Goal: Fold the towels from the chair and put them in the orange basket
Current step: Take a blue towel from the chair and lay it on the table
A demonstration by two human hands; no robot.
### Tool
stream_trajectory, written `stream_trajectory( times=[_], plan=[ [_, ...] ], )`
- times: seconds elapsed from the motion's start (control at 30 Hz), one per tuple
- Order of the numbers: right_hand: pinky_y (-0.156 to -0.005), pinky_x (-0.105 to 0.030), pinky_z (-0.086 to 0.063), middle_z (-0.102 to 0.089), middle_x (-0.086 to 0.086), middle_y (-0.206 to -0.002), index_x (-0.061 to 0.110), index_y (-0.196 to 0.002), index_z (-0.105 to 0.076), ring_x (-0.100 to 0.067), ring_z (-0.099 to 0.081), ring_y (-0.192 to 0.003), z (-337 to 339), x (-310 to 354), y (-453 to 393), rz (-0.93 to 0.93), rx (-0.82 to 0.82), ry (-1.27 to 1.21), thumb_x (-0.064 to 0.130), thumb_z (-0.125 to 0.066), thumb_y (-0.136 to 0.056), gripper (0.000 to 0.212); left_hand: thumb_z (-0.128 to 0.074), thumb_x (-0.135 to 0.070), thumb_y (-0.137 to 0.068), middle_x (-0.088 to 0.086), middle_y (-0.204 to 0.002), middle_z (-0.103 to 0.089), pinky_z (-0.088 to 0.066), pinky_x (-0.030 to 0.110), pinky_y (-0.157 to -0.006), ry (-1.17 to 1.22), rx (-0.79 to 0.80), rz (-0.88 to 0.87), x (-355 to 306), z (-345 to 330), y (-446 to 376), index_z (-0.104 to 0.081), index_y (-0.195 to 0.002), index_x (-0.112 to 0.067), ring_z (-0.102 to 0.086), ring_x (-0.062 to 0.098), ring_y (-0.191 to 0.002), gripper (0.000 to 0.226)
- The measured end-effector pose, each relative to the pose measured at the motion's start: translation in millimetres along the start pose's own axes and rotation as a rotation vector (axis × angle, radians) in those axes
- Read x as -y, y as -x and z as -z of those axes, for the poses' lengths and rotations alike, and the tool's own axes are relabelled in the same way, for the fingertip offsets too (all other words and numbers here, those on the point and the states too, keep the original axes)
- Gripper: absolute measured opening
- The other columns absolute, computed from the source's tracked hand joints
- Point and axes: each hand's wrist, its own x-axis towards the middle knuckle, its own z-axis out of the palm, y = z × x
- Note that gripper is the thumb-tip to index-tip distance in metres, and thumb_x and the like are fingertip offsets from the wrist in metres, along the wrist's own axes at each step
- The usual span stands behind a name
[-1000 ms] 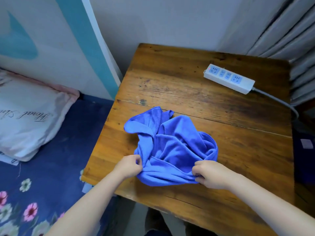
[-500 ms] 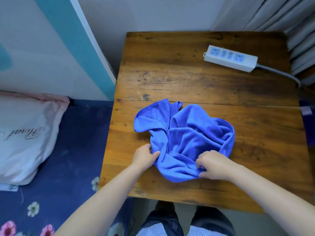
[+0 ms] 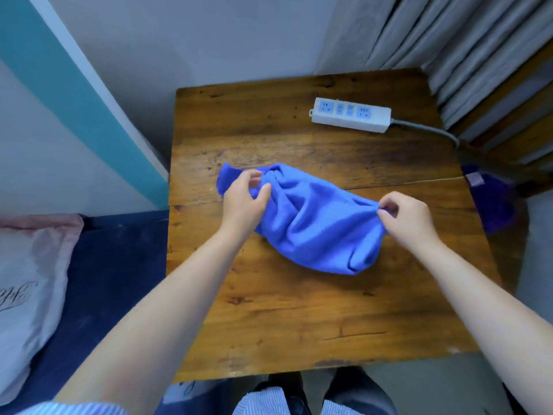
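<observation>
A blue towel (image 3: pixel 314 223) is held up over the wooden table (image 3: pixel 299 319), bunched and stretched between my two hands. My left hand (image 3: pixel 244 202) grips its gathered left end, with a small flap sticking out past the fingers. My right hand (image 3: pixel 404 217) pinches the right corner. The towel's lower part sags toward the tabletop. A purple towel (image 3: pixel 490 202) hangs past the table's right edge on a wooden chair (image 3: pixel 514 121). No orange basket is in view.
A white power strip (image 3: pixel 350 115) with a grey cable lies at the table's far right. A bed with a dark blue floral sheet (image 3: pixel 119 265) and a pink-white pillow (image 3: pixel 27 295) is on the left. Grey curtains (image 3: pixel 449 34) hang behind the chair.
Both hands have lifted the crumpled towel off the table and pulled it apart sideways, so it now stretches between them. The camera has shifted back and looks more steeply down.
</observation>
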Motion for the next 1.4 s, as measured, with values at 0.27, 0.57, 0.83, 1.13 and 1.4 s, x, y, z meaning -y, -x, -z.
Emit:
stream_trajectory(
  times=[0.27,0.57,0.83,1.13,1.4],
  plan=[
    [-0.083,-0.035,-0.045,-0.064,-0.014,-0.084,0.002,-0.106,-0.062,-0.035,-0.061,-0.099,-25.6,-52.9,19.6,-0.353,0.154,0.047,0.005,-0.057,-0.084,0.022,-0.060,-0.020,-0.087,0.020,-0.124,-0.058,-0.040,0.034,-0.096,-0.008,0.070,0.484,45.6,-67.3,36.0,-0.052,-0.125,-0.001,-0.053,0.032,-0.117,0.042],
    [-0.089,-0.035,-0.043,-0.067,-0.012,-0.108,0.014,-0.102,-0.068,-0.032,-0.057,-0.109,-23.8,-36.5,23.3,-0.293,0.203,0.227,0.021,-0.054,-0.088,0.021,-0.057,-0.018,-0.090,0.020,-0.130,-0.052,-0.031,0.031,-0.106,-0.100,0.037,0.267,56.3,-51.4,3.2,-0.056,-0.126,-0.006,-0.045,0.030,-0.124,0.038],
    [-0.096,-0.034,-0.035,-0.060,-0.007,-0.118,0.019,-0.108,-0.068,-0.028,-0.047,-0.118,19.2,-1.3,7.8,-0.194,0.095,0.377,0.026,-0.049,-0.092,0.026,-0.056,-0.009,-0.088,0.024,-0.081,-0.065,-0.033,0.029,-0.065,-0.133,-0.023,0.067,11.9,1.6,-20.6,-0.069,-0.079,0.008,-0.061,0.035,-0.090,0.023],
    [-0.093,-0.034,-0.030,-0.061,-0.009,-0.115,0.016,-0.106,-0.068,-0.029,-0.047,-0.114,112.4,89.9,-25.4,-0.019,-0.219,0.368,0.027,-0.046,-0.093,0.028,-0.052,-0.012,-0.092,0.022,-0.110,-0.062,-0.037,0.029,-0.088,-0.150,-0.324,-0.141,-75.7,102.3,-28.6,-0.068,-0.091,0.009,-0.053,0.035,-0.109,0.027],
    [-0.092,-0.035,-0.030,-0.061,-0.015,-0.112,0.008,-0.106,-0.068,-0.032,-0.048,-0.112,199.4,155.4,-36.7,0.184,-0.494,0.293,0.023,-0.047,-0.092,0.029,-0.048,-0.015,-0.095,0.023,-0.114,-0.056,-0.035,0.036,-0.095,-0.293,-0.475,-0.308,-148.1,169.4,-25.8,-0.065,-0.102,0.009,-0.046,0.036,-0.113,0.030]
  ],
)
